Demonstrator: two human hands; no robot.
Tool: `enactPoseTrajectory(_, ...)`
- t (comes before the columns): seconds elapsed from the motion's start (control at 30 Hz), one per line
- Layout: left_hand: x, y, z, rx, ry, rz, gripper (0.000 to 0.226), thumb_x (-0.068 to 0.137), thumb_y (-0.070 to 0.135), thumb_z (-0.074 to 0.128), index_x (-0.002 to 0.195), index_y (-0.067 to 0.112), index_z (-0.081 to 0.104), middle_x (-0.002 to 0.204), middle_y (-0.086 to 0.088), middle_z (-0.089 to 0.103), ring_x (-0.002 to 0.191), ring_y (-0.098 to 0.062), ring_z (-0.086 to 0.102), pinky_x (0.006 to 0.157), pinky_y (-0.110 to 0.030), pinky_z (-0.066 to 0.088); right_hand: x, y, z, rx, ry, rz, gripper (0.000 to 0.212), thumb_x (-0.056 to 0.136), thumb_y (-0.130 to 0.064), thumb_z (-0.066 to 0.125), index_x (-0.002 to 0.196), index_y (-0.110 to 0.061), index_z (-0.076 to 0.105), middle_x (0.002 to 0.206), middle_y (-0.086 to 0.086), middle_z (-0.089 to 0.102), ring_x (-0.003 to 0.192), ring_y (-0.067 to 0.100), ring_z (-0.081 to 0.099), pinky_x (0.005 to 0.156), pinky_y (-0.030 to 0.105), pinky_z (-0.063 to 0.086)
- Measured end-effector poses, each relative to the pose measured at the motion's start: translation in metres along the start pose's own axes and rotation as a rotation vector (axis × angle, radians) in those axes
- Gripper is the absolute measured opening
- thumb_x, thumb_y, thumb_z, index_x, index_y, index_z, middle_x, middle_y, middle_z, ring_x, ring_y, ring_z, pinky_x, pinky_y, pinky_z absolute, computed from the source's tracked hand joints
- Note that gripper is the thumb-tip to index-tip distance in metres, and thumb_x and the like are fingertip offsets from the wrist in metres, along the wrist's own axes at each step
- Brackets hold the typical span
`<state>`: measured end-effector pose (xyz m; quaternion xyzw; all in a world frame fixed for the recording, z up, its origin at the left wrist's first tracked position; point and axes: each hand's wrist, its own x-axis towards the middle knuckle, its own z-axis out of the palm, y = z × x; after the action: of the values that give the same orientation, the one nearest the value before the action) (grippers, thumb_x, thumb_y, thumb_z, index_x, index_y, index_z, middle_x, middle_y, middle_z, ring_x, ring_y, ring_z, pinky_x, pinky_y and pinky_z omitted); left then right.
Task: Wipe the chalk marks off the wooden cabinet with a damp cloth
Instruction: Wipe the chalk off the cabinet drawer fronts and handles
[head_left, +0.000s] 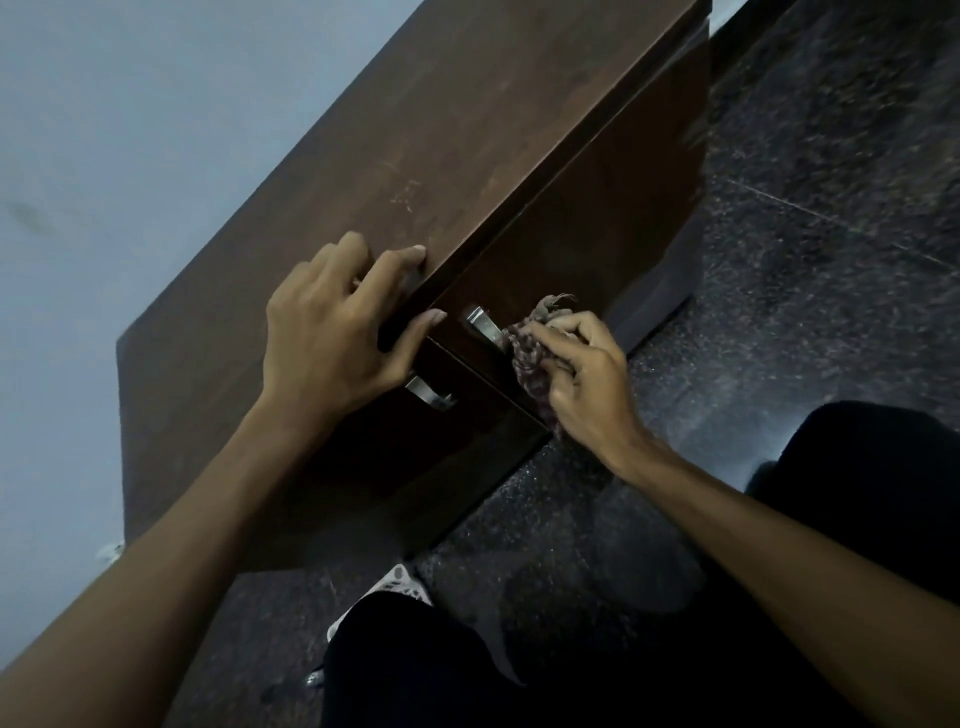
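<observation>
A low dark brown wooden cabinet (441, 145) stands against a pale wall. Faint chalk marks (405, 195) show on its top. My left hand (332, 332) rests on the cabinet's front top edge, fingers on the top and thumb over the door edge. My right hand (582, 374) grips a crumpled checked cloth (530, 353) and presses it against the cabinet's door front, just right of a metal handle (483, 325). A second metal handle (428, 395) sits below my left hand.
Dark speckled tiled floor (831, 234) spreads to the right of the cabinet. My knees in dark trousers (872, 493) are at the lower right and bottom. A white perforated object (400, 582) lies on the floor by the cabinet's near corner.
</observation>
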<state>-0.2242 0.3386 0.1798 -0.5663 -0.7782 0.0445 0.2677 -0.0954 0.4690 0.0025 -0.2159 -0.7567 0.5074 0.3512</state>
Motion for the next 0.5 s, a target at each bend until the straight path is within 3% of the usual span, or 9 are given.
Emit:
enactPoseTrajectory(0.23, 0.001, 0.000, 0.000, -0.033, -0.007, 0.000, 0.046, 0.096, 0.047, 0.064, 0.121, 0.009, 0.066, 0.088, -0.011, 0.051, 0.072, -0.026, 0.049, 0.059, -0.039, 0.040, 0.013, -0.035, 0.001, -0.018, 0.109, -0.138, 0.046, 0.084, 0.002, 0.043, 0.122, -0.004, 0.069, 0.109, 0.012, 0.060, 0.105, 0.025, 0.054, 0.088, 0.025, 0.049)
enactPoseTrajectory(0.33, 0.000, 0.001, 0.000, -0.039, -0.003, -0.004, 0.045, 0.095, 0.047, 0.065, 0.121, 0.010, 0.066, 0.089, -0.010, 0.051, 0.072, -0.025, 0.049, 0.060, -0.039, 0.041, 0.002, -0.017, 0.001, -0.071, 0.088, -0.047, 0.043, 0.083, -0.002, 0.047, 0.120, -0.006, 0.070, 0.108, 0.008, 0.061, 0.105, 0.027, 0.056, 0.088, 0.037, 0.054)
enactPoseTrajectory(0.5, 0.000, 0.000, 0.000, -0.040, 0.007, -0.005, 0.046, 0.094, 0.048, 0.065, 0.121, 0.011, 0.065, 0.088, -0.009, 0.050, 0.072, -0.025, 0.048, 0.060, -0.039, 0.041, 0.016, -0.033, -0.002, -0.038, 0.101, -0.036, 0.038, 0.082, 0.010, 0.061, 0.115, -0.005, 0.072, 0.107, 0.007, 0.063, 0.105, 0.024, 0.055, 0.086, 0.023, 0.048)
